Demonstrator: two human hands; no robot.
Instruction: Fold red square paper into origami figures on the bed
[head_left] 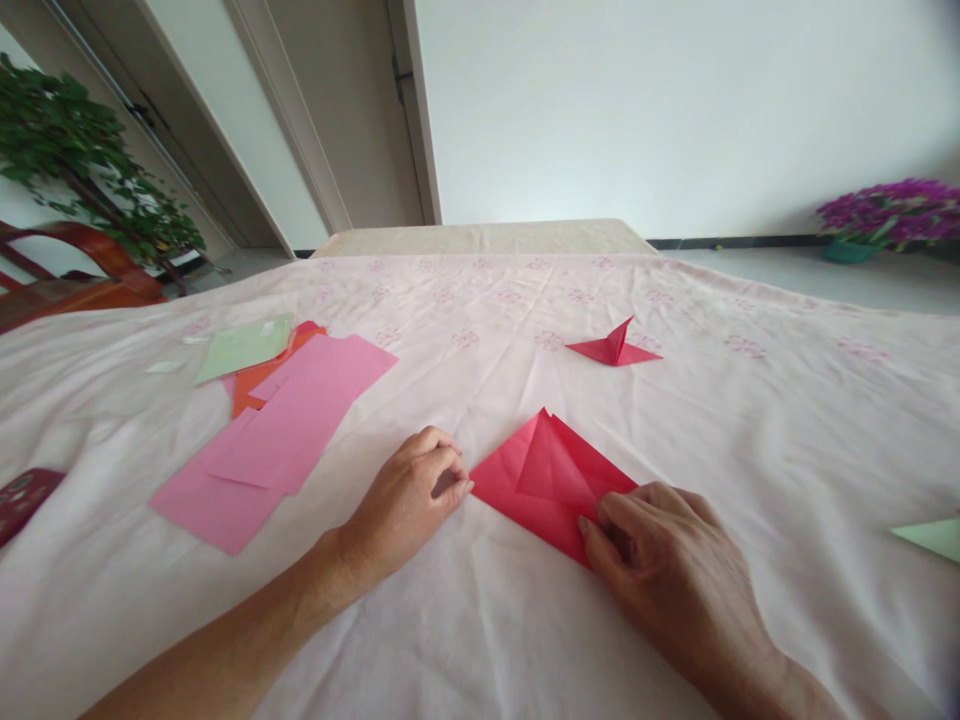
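Note:
A folded red sheet of paper [551,470] lies on the cloth in front of me, creased, with a peak pointing away from me. My left hand [412,490] is closed, thumb and forefinger pinching the paper's left corner. Over its right part, my right hand [660,570] is closed with the thumb and curled fingers on the paper, hiding that corner. Farther off stands a small folded red paper shape [616,346] with flat points to the sides and a raised middle.
Pink paper sheets [292,430], an orange sheet [274,372] and a pale green sheet [244,347] overlap at left. A dark red object [26,500] sits at the left edge, a green paper piece [934,537] at right. The tablecloth [480,640] is wrinkled.

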